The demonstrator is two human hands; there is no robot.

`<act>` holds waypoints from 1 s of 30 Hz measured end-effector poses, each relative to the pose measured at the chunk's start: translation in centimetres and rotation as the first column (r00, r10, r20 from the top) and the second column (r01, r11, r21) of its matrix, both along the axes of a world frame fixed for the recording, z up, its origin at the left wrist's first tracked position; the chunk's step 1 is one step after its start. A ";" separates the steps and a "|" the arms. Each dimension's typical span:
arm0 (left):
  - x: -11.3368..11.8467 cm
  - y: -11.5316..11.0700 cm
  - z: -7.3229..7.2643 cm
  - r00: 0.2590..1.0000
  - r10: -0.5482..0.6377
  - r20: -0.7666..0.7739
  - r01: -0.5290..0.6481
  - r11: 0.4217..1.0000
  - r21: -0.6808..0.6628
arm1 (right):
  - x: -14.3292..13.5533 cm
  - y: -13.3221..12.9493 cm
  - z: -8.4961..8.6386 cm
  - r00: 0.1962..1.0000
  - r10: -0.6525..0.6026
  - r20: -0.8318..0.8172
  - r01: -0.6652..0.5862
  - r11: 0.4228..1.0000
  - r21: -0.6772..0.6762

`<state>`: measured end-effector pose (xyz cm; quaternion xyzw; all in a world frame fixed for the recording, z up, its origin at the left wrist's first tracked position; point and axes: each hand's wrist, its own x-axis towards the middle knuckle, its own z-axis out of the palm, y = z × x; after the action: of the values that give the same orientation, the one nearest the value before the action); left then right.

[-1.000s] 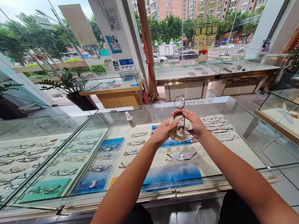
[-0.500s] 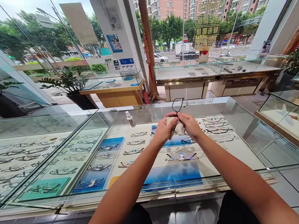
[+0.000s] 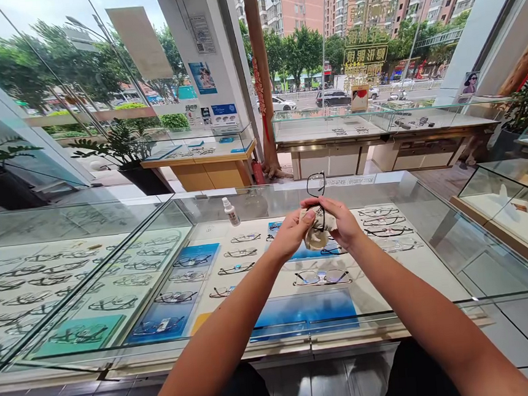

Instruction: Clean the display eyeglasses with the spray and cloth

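Note:
Over the glass counter I hold a pair of black-framed eyeglasses (image 3: 317, 185) on end, with one lens sticking up above my fingers. A crumpled pale cloth (image 3: 316, 239) is bunched around the lower lens, which it partly hides. My left hand (image 3: 293, 231) is closed on the cloth, its thumb pressing the cloth against the lower lens. My right hand (image 3: 343, 220) grips the eyeglasses near the middle of the frame, its fingers also against the cloth. A small white spray bottle (image 3: 231, 212) stands upright on the glass top, to the left of my hands.
Beneath my arms, the glass display case (image 3: 308, 325) holds rows of eyeglasses on white and blue panels. Another glass case (image 3: 63, 225) adjoins on the left, and a showcase (image 3: 515, 213) stands to the right. Further display counters (image 3: 333, 142) and a wooden post (image 3: 262, 87) stand by the windows.
Both hands have shifted slightly right with the eyeglasses and cloth. The eyeglasses have turned, and the cloth now wraps the lower lens, with the black rim showing across it.

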<state>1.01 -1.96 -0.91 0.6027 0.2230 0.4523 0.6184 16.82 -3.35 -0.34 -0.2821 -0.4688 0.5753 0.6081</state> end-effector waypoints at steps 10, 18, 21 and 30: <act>0.4 -0.6 0.8 0.994 0.103 -0.020 -0.103 0.994 -0.032 | -0.4 -0.5 0.3 0.992 -0.021 0.128 0.005 0.993 0.121; 0.3 -0.3 0.5 0.982 0.188 -0.017 -0.187 0.982 0.032 | -0.6 -0.7 0.3 0.991 -0.001 0.134 -0.016 0.992 0.128; 0.1 -0.4 0.6 0.995 0.100 -0.024 -0.099 0.994 0.042 | -0.3 -0.6 0.4 0.997 -0.007 0.082 0.002 0.998 0.069; 0.0 -0.4 0.8 0.995 0.086 -0.043 -0.087 0.996 -0.024 | -0.6 -0.5 0.4 0.999 0.009 0.034 -0.010 0.999 0.043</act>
<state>1.05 -2.41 -0.14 0.5940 0.2675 0.4629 0.6011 16.21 -3.81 0.03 -0.2765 -0.4927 0.5630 0.6032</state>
